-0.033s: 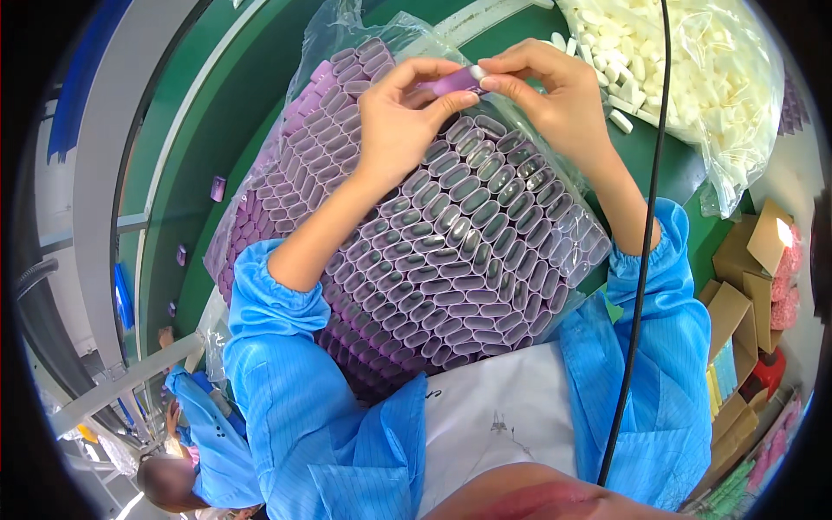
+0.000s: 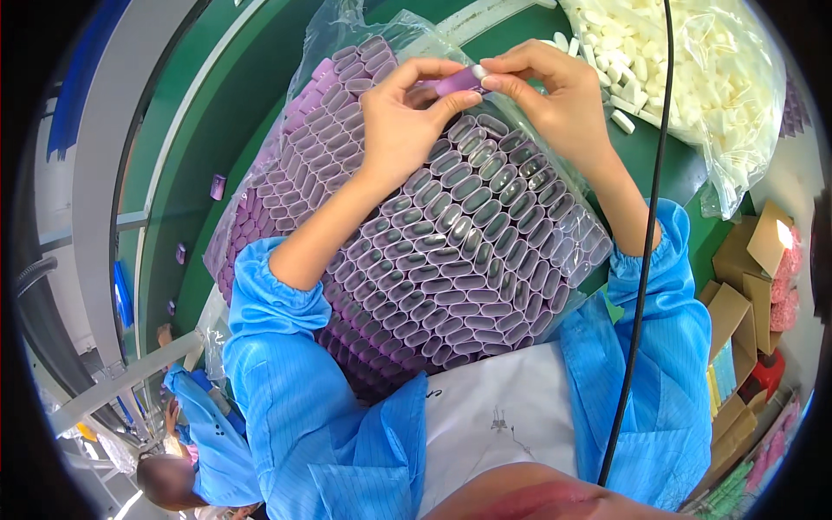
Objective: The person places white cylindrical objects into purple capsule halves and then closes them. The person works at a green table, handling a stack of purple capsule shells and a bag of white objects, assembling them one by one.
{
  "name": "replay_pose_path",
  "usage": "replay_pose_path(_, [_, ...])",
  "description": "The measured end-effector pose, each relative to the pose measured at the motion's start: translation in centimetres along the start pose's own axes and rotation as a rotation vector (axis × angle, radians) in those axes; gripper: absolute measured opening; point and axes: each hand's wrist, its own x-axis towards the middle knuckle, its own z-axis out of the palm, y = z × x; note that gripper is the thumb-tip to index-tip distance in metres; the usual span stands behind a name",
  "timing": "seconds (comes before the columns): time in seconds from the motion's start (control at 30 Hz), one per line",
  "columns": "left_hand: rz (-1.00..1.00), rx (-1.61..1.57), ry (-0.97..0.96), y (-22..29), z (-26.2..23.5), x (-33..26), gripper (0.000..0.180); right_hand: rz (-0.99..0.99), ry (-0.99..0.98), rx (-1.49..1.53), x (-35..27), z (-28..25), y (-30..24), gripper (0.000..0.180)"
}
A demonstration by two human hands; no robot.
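My left hand [image 2: 406, 113] is closed round a small purple oval case [image 2: 457, 82], thumb below it and fingers above. At the case's right end, my right hand [image 2: 548, 91] pinches a small white oval piece [image 2: 479, 72] between thumb and fingertips. The white piece touches the end of the case; how far it sits inside is hidden by the fingers. Beneath both hands lies a broad bed of purple oval cases [image 2: 459, 234], packed side by side with their open ends up.
Clear plastic bag film [image 2: 334, 30] edges the packed cases. Beyond my right hand, a clear bag of white pieces [image 2: 685, 78] lies on the green conveyor [image 2: 195, 156]. Loose purple cases [image 2: 217, 186] stand at left. A black cable [image 2: 646, 260] hangs at right, near cardboard boxes [image 2: 741, 312]. A co-worker [image 2: 212, 442] is lower left.
Both hands have shifted very slightly to the right with the case and the white piece. The grip of each hand looks the same.
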Motion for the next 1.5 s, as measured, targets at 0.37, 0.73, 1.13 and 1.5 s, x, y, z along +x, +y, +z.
replay_pose_path(0.37, [0.003,-0.018,0.059,-0.4,0.5,-0.6,0.029,-0.351,-0.048,-0.227,0.1,0.2,-0.2,0.029])
replay_pose_path(0.73, [-0.007,-0.192,-0.039,-0.9,-0.2,-0.1,0.032,-0.263,-0.019,-0.112,-0.2,-0.1,-0.2,0.022])
replay_pose_path(1.13, [-0.013,-0.302,-0.093,-1.1,-0.5,-0.2,0.032,-0.475,-0.071,-0.167,0.0,-0.3,0.3,0.015])
replay_pose_path(1.5, [0.021,-0.252,-0.11,-0.5,-0.3,-0.3,0.031,-0.489,-0.066,-0.2,0.0,-0.4,-0.1,0.024])
